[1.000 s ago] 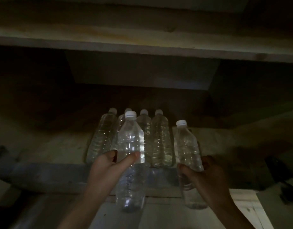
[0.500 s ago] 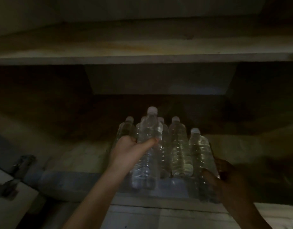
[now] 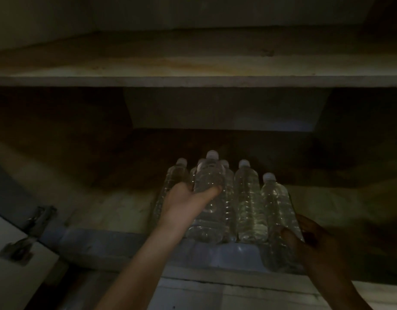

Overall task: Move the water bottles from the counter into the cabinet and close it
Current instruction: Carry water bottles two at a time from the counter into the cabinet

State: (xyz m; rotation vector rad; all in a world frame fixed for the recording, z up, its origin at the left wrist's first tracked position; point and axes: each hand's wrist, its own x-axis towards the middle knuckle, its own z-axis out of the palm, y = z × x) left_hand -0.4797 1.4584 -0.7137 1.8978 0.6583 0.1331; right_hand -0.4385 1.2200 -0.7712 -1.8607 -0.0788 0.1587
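Dark in there, so some of this is a guess. Biggest risk imo: the right bottle [image 3: 277,209] has its base low, at the front lip [image 3: 126,245] of the cabinet floor [image 3: 108,209], and doesn't look fully over it. Pushed in w/o a small lift, the base could catch the lip and the bottle could tip back out. 2nd risk: the left bottle [image 3: 210,198] sits tight against the four standing bottles [image 3: 249,198] further in. A hard shove fwd could topple them, esp. the far-left one half hidden behind the hand. Thin plastic prob. flexes if squeezed. Also the door [image 3: 5,265] hangs open at the left on its hinge [image 3: 36,222], so it can't be shut till both arms are out.

Hands: the left hand [image 3: 184,202] comes in from bottom-centre w/ the forearm stretched fwd. Its thumb lies across the near face of the left bottle, up near the shoulder, and the fingers wrap round the far side, out of sight. That bottle is upright, base just inside the front edge. Touching its neighbours or just beside them? Can't tell.

The right hand [image 3: 309,242] enters from the bottom-right corner, in deep shadow. It's curled round the lower half of the right bottle, at the right end of the row. The counter isn't in view.
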